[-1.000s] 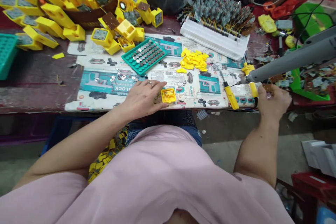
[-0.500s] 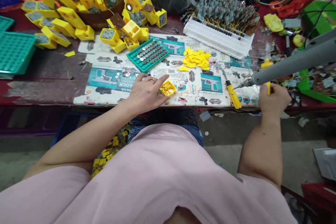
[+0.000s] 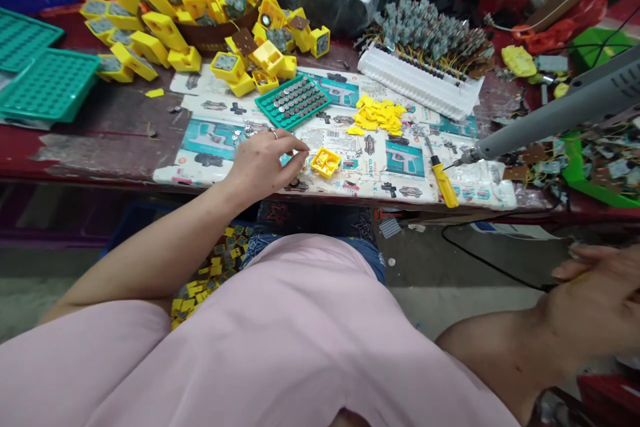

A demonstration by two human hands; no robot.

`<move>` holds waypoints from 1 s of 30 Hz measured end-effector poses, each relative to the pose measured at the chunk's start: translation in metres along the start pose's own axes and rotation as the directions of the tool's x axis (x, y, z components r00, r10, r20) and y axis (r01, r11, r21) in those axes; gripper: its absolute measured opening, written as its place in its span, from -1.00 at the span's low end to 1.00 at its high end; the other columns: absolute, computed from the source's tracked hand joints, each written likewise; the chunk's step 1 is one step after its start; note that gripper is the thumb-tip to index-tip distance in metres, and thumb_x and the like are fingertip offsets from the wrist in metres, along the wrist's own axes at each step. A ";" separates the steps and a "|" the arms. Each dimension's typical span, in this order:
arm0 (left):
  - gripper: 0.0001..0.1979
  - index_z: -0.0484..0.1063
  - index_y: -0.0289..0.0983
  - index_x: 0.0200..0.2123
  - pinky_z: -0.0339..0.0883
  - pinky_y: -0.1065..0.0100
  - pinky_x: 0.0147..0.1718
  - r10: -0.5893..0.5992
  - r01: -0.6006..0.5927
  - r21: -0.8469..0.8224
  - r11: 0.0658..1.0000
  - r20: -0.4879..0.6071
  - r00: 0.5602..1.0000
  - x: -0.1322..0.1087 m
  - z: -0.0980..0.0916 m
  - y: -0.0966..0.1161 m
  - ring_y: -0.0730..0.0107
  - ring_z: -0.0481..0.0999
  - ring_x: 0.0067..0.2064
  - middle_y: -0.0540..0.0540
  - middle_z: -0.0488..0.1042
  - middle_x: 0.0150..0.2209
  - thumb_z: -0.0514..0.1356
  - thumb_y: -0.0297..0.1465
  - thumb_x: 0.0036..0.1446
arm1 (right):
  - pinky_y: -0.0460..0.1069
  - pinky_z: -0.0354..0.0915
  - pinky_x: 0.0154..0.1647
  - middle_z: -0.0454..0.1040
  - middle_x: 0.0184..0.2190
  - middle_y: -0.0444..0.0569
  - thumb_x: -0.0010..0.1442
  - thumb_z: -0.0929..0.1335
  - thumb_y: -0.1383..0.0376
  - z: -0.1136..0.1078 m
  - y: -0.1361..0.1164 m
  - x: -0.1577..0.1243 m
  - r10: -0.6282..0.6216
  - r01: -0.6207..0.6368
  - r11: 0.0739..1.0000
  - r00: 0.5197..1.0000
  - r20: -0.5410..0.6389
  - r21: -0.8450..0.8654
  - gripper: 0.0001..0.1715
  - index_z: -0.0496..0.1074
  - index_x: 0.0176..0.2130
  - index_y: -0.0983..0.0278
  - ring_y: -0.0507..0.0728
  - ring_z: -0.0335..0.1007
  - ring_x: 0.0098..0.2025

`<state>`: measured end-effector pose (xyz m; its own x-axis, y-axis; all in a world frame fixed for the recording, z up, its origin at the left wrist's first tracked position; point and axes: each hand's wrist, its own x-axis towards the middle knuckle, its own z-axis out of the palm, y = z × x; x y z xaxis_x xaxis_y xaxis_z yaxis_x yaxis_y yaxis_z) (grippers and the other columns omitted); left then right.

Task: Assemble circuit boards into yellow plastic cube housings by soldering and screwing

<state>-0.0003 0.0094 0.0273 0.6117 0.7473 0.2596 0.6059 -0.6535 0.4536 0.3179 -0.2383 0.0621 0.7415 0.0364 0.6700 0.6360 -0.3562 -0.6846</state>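
Head view: a small yellow plastic case (image 3: 326, 163) lies on the printed card sheet (image 3: 345, 177) near the table's near edge, just right of the left hand's (image 3: 267, 163) fingertips and well left of the right hand (image 3: 597, 300). The left hand is loosely curled, thumb and forefinger tips close together; whether they pinch anything I cannot tell. The right hand, blurred and cut by the right edge, is partly bent beyond the table's near edge; its grip cannot be told. The case sits open-side up, slightly turned, its moulded interior showing yellow.
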 end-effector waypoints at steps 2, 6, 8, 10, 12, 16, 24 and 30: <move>-0.69 0.59 -0.16 -0.26 0.41 0.18 -0.12 0.009 -0.011 -0.131 0.991 -0.016 1.000 -0.002 -0.001 0.008 0.22 0.58 -0.19 -0.12 0.64 -0.23 0.08 -0.18 0.25 | 0.05 0.12 -0.69 0.37 -0.66 -0.07 0.14 0.33 -0.18 0.000 -0.020 -0.018 -0.195 0.189 0.980 0.974 0.119 0.065 -0.51 0.40 -0.48 0.13 0.06 0.20 -0.72; -0.55 0.58 -0.28 -0.12 0.40 0.25 -0.09 -0.038 0.075 -0.613 0.787 0.073 0.997 -0.001 0.010 0.044 0.22 0.59 -0.09 -0.17 0.65 -0.13 0.19 -0.03 0.20 | -0.02 0.32 -0.50 0.62 -0.41 0.00 0.20 0.42 0.11 0.030 -0.055 -0.060 -0.525 0.509 0.846 0.747 0.409 0.157 -0.71 0.54 -0.15 0.23 0.08 0.47 -0.51; -0.41 0.52 -0.29 0.01 0.39 0.27 -0.05 -0.022 0.164 -0.858 0.487 0.176 0.984 0.002 0.021 0.065 0.16 0.57 0.03 -0.20 0.61 -0.01 0.27 0.05 0.11 | -0.05 0.41 -0.33 0.65 -0.28 0.03 0.30 0.35 0.16 0.052 -0.071 -0.078 -0.601 0.544 0.793 0.622 0.502 0.276 -0.72 0.51 -0.08 0.27 0.08 0.56 -0.36; -0.36 0.46 -0.28 0.03 0.39 0.27 -0.03 -0.014 0.210 -0.958 0.194 0.212 0.977 0.008 0.031 0.082 0.12 0.55 0.09 -0.19 0.59 0.03 0.33 0.05 0.04 | -0.05 0.42 -0.21 0.64 -0.21 0.06 0.36 0.29 0.14 0.069 -0.084 -0.092 -0.618 0.539 0.777 0.557 0.555 0.325 -0.66 0.49 -0.03 0.29 0.10 0.58 -0.24; -0.43 0.42 -0.29 -0.02 0.39 0.24 0.00 -0.066 0.227 -0.974 -0.007 0.227 0.972 0.015 0.039 0.094 0.13 0.56 0.08 -0.18 0.60 -0.03 0.32 0.01 0.09 | -0.02 0.42 -0.16 0.63 -0.18 0.09 0.39 0.25 0.13 0.079 -0.092 -0.100 -0.598 0.545 0.783 0.531 0.601 0.298 -0.61 0.46 0.03 0.30 0.14 0.57 -0.19; -0.59 0.39 -0.33 -0.11 0.36 0.16 0.11 -0.153 0.209 -0.960 -0.185 0.238 0.959 0.034 0.045 0.102 0.15 0.59 0.06 -0.19 0.63 -0.18 0.26 -0.09 0.21 | 0.12 0.41 0.05 0.57 -0.03 0.14 0.32 0.35 0.17 0.072 -0.094 -0.106 -0.688 0.633 0.713 0.549 0.475 0.302 -0.56 0.39 0.14 0.24 0.23 0.52 0.01; -0.61 0.48 -0.35 -0.19 0.21 0.11 0.24 -0.115 0.208 -0.930 -0.302 0.252 0.961 0.048 0.066 0.111 0.11 0.55 0.09 -0.22 0.61 -0.15 0.29 -0.11 0.16 | -0.05 0.38 -0.51 0.54 -0.30 -0.06 0.33 0.29 0.12 0.068 -0.055 -0.143 -0.481 -0.049 0.745 0.651 0.587 0.665 -0.55 0.33 0.18 0.07 0.06 0.45 -0.47; -0.44 0.46 -0.30 -0.46 0.36 0.08 0.05 -0.022 0.397 -0.908 -0.134 0.403 0.915 0.041 0.088 0.127 0.11 0.54 -0.10 -0.18 0.57 -0.33 0.29 0.15 -0.05 | 0.05 0.40 -0.40 0.35 -0.25 -0.03 0.17 0.30 -0.23 0.132 -0.041 -0.131 -0.260 -0.061 0.771 0.878 0.401 0.634 0.00 -0.04 0.39 0.09 0.15 0.43 -0.37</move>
<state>0.1463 -0.0529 0.0207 0.7510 0.6500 -0.1161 -0.3007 0.4933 0.8162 0.2232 -0.1050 -0.0360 0.5714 0.4993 0.6513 0.5804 0.3153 -0.7509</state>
